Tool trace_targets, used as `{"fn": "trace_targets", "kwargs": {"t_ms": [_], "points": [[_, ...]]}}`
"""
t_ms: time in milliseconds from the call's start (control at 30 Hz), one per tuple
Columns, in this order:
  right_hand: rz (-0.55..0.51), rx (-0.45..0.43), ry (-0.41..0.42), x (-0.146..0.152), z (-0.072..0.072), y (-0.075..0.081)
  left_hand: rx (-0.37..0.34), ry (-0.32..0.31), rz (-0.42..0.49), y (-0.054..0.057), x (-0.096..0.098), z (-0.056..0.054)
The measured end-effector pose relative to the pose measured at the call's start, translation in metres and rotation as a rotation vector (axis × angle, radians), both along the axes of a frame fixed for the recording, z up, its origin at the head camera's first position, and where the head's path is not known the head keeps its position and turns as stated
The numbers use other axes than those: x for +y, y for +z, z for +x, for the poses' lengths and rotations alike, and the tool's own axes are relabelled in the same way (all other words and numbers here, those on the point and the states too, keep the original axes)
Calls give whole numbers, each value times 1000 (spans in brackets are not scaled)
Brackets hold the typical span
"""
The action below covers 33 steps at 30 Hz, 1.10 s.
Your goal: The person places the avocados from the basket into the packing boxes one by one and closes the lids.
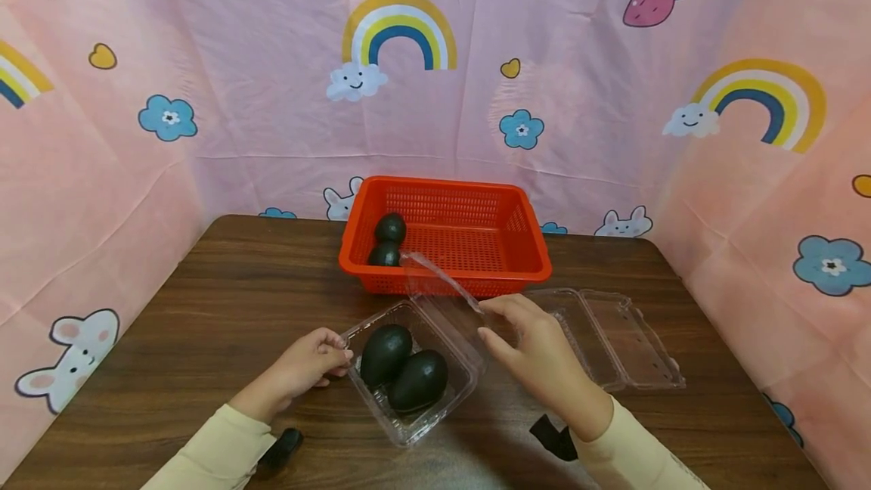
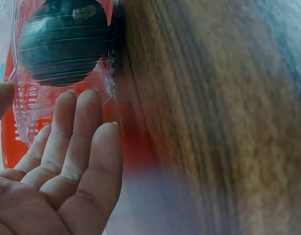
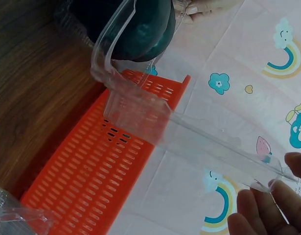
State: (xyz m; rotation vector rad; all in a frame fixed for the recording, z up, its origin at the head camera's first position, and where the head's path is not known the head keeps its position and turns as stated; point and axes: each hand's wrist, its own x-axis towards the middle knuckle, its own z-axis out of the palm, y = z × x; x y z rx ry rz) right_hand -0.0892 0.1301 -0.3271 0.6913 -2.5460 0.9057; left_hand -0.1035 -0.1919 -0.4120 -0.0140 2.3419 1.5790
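Note:
A clear plastic clamshell container sits on the table with two dark green avocados in its base. Its hinged lid stands raised, partly see-through against the red basket. At the base's left rim, my left hand holds the edge between thumb and fingers; the left wrist view shows these fingers against the side wall, below an avocado. My right hand pinches the lid's free edge between thumb and fingers, which the right wrist view also shows beside the lid.
Behind the container stands a red plastic basket with two more avocados at its left end. Another clear clamshell lies open on the right. Black objects rest near both forearms. Patterned cloth surrounds the wooden table.

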Motion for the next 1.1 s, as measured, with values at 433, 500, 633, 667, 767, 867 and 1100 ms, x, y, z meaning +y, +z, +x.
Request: {"fn": "trace_targets", "kwargs": {"t_ms": [433, 500, 633, 667, 767, 867, 1100], "points": [[-32, -46, 25, -1, -2, -3, 8, -13, 12, -3, 6, 3], [-47, -67, 30, 0, -2, -3, 2, -9, 17, -3, 7, 4], [-73, -105, 37, 0, -3, -5, -3, -20, 21, -1, 9, 6], [-79, -111, 43, 0, -3, -6, -5, -21, 22, -1, 9, 7], [-88, -119, 72, 0, -4, -8, -10, -22, 15, 0, 11, 8], [-82, -129, 94, -2, -3, -10, -17, -15, 8, 0, 13, 9], [-48, -138, 134, -2, -1, -17, -27, -21, 18, -2, 14, 10]]}}
